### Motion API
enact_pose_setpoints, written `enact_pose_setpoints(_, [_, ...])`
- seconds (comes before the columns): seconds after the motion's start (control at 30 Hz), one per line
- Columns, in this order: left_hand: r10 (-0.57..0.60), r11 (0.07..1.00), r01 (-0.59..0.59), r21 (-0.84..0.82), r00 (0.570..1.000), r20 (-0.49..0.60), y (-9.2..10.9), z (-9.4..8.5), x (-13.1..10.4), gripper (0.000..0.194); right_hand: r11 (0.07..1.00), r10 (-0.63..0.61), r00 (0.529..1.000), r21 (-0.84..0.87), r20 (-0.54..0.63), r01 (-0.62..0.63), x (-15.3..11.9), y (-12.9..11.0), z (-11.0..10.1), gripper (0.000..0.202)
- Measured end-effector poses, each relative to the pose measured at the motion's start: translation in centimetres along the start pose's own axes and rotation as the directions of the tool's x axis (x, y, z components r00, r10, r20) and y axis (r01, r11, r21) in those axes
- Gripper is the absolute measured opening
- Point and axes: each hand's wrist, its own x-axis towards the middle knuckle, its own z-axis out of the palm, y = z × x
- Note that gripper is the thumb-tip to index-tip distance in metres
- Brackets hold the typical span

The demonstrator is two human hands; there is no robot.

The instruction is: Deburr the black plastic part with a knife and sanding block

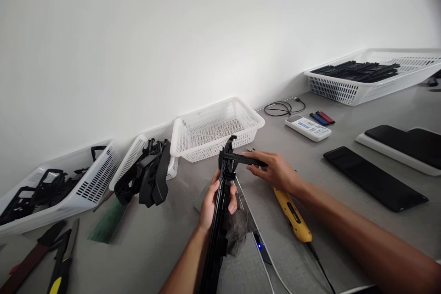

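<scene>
My left hand (211, 202) is wrapped round a long black plastic part (220, 220), which stands tilted up from the bottom edge of the view. My right hand (272, 168) pinches a slim black piece (245, 160) that lies across the upper end of the long part. The two black things meet there; how they touch is hard to make out. Below my right hand lies a yellow corded tool (294, 216). A grey cloth (239, 234) lies behind the long part.
Behind my hands stands a white basket (215, 152). Baskets with black parts stand left (90, 183) and far right (386, 94). A black phone (374, 178), a white device (308, 128) and a coiled cable (279, 112) lie right. Knives (64, 262) lie lower left.
</scene>
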Motion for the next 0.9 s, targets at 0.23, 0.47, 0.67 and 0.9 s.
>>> enact_pose_setpoints(0.23, [0.004, 1.000, -0.004, 0.003, 1.000, 0.004, 0.1, 0.2, -0.1, 0.064, 1.000, 0.006, 1.000, 0.015, -0.005, -0.006, 0.0, 0.1, 0.0, 0.038])
enact_pose_setpoints(0.47, [0.001, 1.000, -0.001, -0.007, 1.000, 0.004, 0.1, 0.2, -0.1, 0.064, 1.000, 0.007, 1.000, 0.029, -0.016, -0.007, 0.0, -0.2, 0.0, 0.038])
enact_pose_setpoints(0.67, [0.005, 1.000, -0.005, -0.004, 1.000, 0.009, 0.2, 0.6, -0.2, 0.058, 0.988, 0.121, 0.979, 0.114, -0.167, -0.102, 0.2, -1.3, -1.0, 0.039])
enact_pose_setpoints(0.9, [0.032, 0.999, -0.030, -0.027, 0.998, 0.047, 0.2, 0.4, -0.2, 0.027, 0.968, 0.236, 0.924, -0.011, -0.302, -0.251, 0.9, 1.4, -2.4, 0.018])
